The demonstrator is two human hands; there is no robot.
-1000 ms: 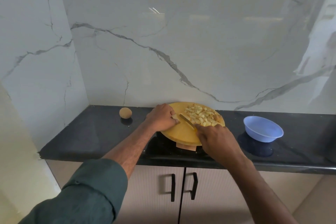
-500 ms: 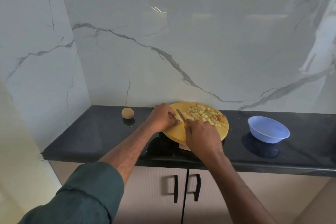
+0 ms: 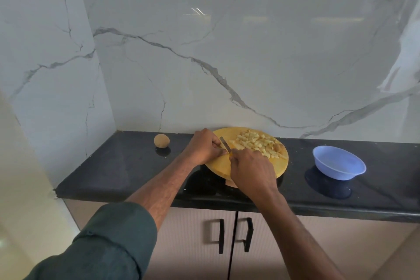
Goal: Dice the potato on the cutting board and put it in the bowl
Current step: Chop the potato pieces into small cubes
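Marble-clad corner, dark polished surface (image 3: 118, 166) over pale cabinet doors with black handles.

Landmark: round yellow cutting board (image 3: 218, 163), set against the back wall. Diced potato (image 3: 256, 143) lies heaped on the far right part of the board, pushed away from the cutting zone so the near left part stays bare for work. A brownish end piece sits at the right edge of the heap.

Knife (image 3: 225, 144): blade angled across the left part of the board, tip pointing away from the person. The right hand (image 3: 250, 170) is curled round its handle, over the near half of the board. The left hand (image 3: 204, 146) rests at the board's left edge, fingers curled at the blade; whether it pins a last piece or wipes the blade, cannot tell, as the fingers hide it.

Right of the board, well apart: blue bowl (image 3: 338, 163), no potato in it, placed on the knife side, probably for an easy scrape-over. Left of the board: a whole potato (image 3: 161, 140), untouched.

Judgement: dicing nearly finished; transfer not begun.
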